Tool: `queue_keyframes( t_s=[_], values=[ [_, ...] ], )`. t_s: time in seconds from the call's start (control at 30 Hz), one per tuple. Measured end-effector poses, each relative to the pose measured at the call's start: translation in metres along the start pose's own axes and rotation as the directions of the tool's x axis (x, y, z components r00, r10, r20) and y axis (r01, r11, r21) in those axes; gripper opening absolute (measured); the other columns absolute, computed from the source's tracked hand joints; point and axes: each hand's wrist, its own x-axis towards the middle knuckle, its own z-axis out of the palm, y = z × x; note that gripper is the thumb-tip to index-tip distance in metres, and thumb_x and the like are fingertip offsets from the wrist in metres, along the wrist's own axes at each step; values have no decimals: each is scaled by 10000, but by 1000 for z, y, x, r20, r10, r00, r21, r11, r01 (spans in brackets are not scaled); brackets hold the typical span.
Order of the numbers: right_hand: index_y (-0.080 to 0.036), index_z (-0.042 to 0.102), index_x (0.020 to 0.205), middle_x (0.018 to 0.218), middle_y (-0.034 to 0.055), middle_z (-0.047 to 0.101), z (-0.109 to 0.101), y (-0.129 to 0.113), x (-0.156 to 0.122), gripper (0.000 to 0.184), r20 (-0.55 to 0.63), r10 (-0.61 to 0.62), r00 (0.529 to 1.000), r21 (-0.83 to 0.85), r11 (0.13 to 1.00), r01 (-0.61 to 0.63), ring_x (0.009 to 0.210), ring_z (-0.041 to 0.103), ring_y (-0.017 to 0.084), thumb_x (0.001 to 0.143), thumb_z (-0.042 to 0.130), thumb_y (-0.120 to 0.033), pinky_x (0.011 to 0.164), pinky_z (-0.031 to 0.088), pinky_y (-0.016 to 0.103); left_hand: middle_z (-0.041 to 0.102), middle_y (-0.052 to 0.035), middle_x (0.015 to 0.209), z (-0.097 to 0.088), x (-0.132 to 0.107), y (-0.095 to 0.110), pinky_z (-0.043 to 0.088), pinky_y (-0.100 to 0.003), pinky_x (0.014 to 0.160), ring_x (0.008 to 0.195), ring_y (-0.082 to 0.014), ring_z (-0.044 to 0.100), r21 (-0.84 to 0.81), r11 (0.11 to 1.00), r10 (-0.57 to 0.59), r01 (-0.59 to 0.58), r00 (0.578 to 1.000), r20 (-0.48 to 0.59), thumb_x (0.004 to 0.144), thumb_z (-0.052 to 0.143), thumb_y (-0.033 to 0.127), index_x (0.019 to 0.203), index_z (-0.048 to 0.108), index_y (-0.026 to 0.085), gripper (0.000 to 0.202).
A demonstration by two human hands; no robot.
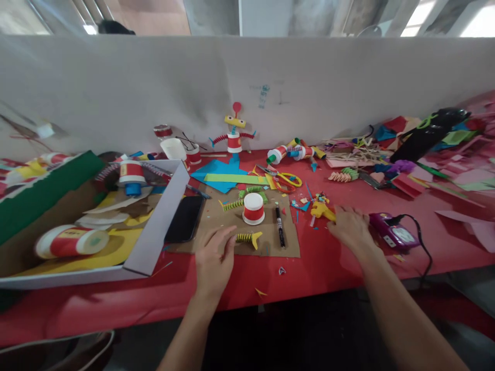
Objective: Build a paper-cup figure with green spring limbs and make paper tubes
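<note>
My left hand point(216, 255) is pinched at the near end of a dark-and-yellow folded paper spring point(244, 238), whose yellow forked tip points right over the cardboard sheet point(216, 221). My right hand point(351, 226) is closed around the handle of a yellow glue gun point(323, 211), its nozzle end towards the left. Between my hands, a red-and-white paper cup point(253, 209) stands upside down on the cardboard. Green paper springs point(233, 205) lie beside and behind the cup. A black marker point(280, 226) rests to its right.
At left is an open box point(154, 226) with cup figures inside, beside a black phone point(184, 219). Yellow scissors point(288, 180) lie on blue paper point(216, 172). A finished-looking cup figure point(234, 141) stands against the wall. A purple corded device point(394, 232) sits right of my right hand.
</note>
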Motion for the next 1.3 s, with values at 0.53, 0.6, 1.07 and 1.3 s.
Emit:
queue_keyframes(
  t_s=[0.53, 0.6, 1.07, 1.3],
  values=[
    [-188, 579, 854, 741, 46, 610, -38, -35, -25, 389, 69, -115, 991, 943, 333, -27, 667, 561, 185, 783, 544, -569, 610, 445, 303, 582, -59, 1314, 20, 92, 15, 308, -519, 1018, 1284, -344, 373, 299, 930, 88, -215, 918, 386, 719, 714, 431, 1249, 576, 254, 575],
    [-182, 566, 799, 694, 27, 585, -39, -47, -31, 424, 152, -212, 965, 980, 161, -119, 628, 525, 153, 762, 576, -604, 587, 426, 279, 604, -77, 1279, 27, 98, 13, 314, -522, 1011, 1256, -340, 410, 280, 932, 105, -230, 910, 400, 699, 719, 449, 1217, 595, 242, 571],
    [-178, 577, 774, 572, -18, 504, -30, -89, -41, 477, 220, -353, 909, 917, -244, -317, 515, 420, 104, 828, 505, -647, 517, 326, 256, 704, -70, 1075, 29, 102, 3, 425, -483, 920, 1068, -298, 583, 130, 974, 126, -184, 924, 360, 683, 737, 281, 1043, 668, 234, 370],
    [-179, 567, 801, 719, 8, 567, -28, -97, -42, 442, 198, -363, 911, 903, -294, -313, 508, 425, 84, 845, 506, -614, 509, 342, 253, 695, -69, 1103, 24, 99, -1, 402, -516, 904, 1109, -318, 557, 189, 967, 95, -173, 928, 361, 681, 751, 301, 1048, 658, 243, 383]
  ],
)
